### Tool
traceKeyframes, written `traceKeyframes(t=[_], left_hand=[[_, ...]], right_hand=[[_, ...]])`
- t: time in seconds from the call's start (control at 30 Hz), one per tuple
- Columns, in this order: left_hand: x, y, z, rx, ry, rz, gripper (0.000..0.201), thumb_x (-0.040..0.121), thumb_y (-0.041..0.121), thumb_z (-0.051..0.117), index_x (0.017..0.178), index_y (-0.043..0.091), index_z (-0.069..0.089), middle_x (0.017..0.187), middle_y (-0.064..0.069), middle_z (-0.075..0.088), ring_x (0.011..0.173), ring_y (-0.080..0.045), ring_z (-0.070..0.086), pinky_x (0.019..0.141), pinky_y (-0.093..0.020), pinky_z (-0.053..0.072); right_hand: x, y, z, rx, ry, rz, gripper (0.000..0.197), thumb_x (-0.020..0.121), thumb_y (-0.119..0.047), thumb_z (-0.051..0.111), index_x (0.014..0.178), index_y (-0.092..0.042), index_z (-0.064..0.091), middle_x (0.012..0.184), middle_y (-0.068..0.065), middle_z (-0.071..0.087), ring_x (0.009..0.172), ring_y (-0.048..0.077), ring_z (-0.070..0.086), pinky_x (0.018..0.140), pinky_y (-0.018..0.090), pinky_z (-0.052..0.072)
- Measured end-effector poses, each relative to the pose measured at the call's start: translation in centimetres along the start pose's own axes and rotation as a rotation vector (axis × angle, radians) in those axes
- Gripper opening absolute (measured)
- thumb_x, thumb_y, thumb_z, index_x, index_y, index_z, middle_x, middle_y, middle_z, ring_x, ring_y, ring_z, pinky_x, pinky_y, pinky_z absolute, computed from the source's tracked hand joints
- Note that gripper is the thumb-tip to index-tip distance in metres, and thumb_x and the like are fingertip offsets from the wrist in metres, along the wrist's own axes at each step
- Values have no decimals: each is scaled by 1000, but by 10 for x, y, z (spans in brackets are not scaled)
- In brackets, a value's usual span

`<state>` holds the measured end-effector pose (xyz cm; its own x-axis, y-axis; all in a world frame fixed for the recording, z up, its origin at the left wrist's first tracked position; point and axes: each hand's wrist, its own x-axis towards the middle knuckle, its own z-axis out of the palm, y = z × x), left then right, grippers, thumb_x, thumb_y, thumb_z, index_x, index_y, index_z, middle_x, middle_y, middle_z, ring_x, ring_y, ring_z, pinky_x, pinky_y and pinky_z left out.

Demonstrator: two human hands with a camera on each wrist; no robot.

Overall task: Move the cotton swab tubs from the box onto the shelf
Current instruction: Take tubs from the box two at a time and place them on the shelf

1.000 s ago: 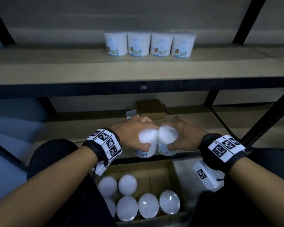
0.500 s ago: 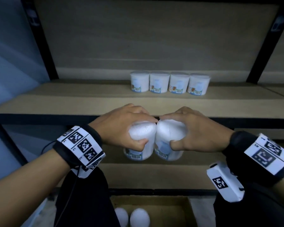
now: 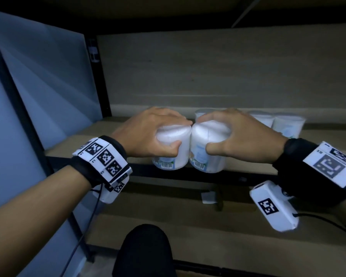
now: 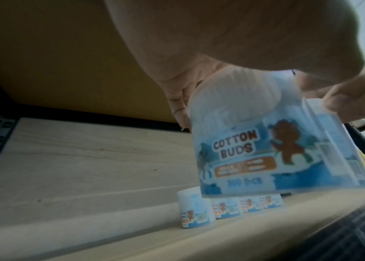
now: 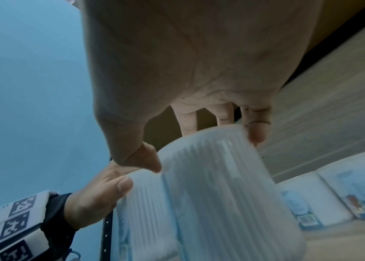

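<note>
The wooden shelf spreads before me, a row of cotton bud tubs standing upright along its back. My left hand wraps one cotton bud tub from above, fingers and thumb curled round its lid end; my right hand clamps a second tub likewise. Both hang upright, long axes vertical, sides touching, above the shelf's front edge.

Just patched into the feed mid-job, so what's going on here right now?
A person is stocking cotton swab tubs. The left hand grips one tub from above and the right hand grips another tub. The two are held side by side in the air over the front of the shelf. A row of tubs already stands at the back of that shelf.
</note>
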<state>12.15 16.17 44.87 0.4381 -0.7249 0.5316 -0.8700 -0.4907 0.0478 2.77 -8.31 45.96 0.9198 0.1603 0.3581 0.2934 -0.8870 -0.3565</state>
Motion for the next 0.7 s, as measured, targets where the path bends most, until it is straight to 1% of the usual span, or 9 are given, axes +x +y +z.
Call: traceKeyframes(t=[0.07, 0.17, 0.27, 0.43, 0.53, 0.6, 0.63, 0.7], left_hand=[[2, -8, -3, -3, 19, -41, 54, 76, 50, 62, 129, 41, 62, 129, 22, 59, 115, -5, 55, 102, -34, 45], [4, -22, -1, -16, 33, -99, 50, 76, 50, 62, 126, 45, 62, 125, 23, 60, 113, -7, 57, 97, -37, 48], [6, -36, 1, -53, 39, -139, 48, 77, 48, 63, 125, 45, 63, 122, 25, 60, 110, -4, 58, 94, -36, 51], [3, -53, 3, -142, 26, -189, 50, 75, 45, 61, 125, 41, 66, 121, 24, 62, 111, 1, 59, 96, -29, 51], [-1, -62, 3, -196, -17, -215, 51, 74, 44, 60, 124, 39, 68, 121, 21, 63, 111, 2, 59, 94, -23, 51], [-3, -67, 5, -240, -37, -227, 51, 73, 42, 59, 122, 36, 70, 121, 19, 65, 110, 3, 60, 92, -20, 51], [-5, -69, 7, -254, -37, -230, 50, 74, 40, 60, 122, 35, 71, 121, 19, 65, 111, 2, 61, 93, -21, 52], [-8, -74, 13, -250, -18, -238, 48, 75, 37, 61, 121, 35, 71, 120, 19, 66, 111, 1, 61, 97, -28, 52]], right_hand=[[14, -1, 8, 35, 34, -1, 73, 57, -62, 61, 129, -51, 52, 137, -19, 50, 131, 11, 42, 107, 40, 41], [32, 0, 20, 89, 49, 13, 76, 56, -61, 62, 130, -45, 54, 135, -18, 53, 129, 11, 46, 105, 40, 44], [44, 1, 31, 130, 31, 47, 76, 57, -60, 63, 131, -48, 51, 137, -15, 50, 130, 11, 44, 105, 39, 44], [59, -3, 44, 164, 16, 80, 80, 57, -61, 63, 134, -52, 45, 139, -12, 50, 132, 13, 43, 105, 41, 45], [62, -8, 51, 188, -3, 90, 84, 58, -60, 62, 138, -53, 39, 142, -8, 46, 135, 17, 40, 105, 43, 44], [63, -10, 56, 186, 3, 83, 85, 62, -57, 65, 141, -52, 35, 144, -5, 43, 136, 18, 39, 106, 43, 43], [63, -11, 58, 180, 8, 79, 84, 65, -53, 67, 142, -51, 34, 144, -4, 42, 136, 19, 39, 107, 42, 43], [63, -13, 64, 165, 13, 68, 82, 71, -45, 70, 144, -50, 32, 142, -2, 38, 134, 19, 39, 109, 39, 40]])
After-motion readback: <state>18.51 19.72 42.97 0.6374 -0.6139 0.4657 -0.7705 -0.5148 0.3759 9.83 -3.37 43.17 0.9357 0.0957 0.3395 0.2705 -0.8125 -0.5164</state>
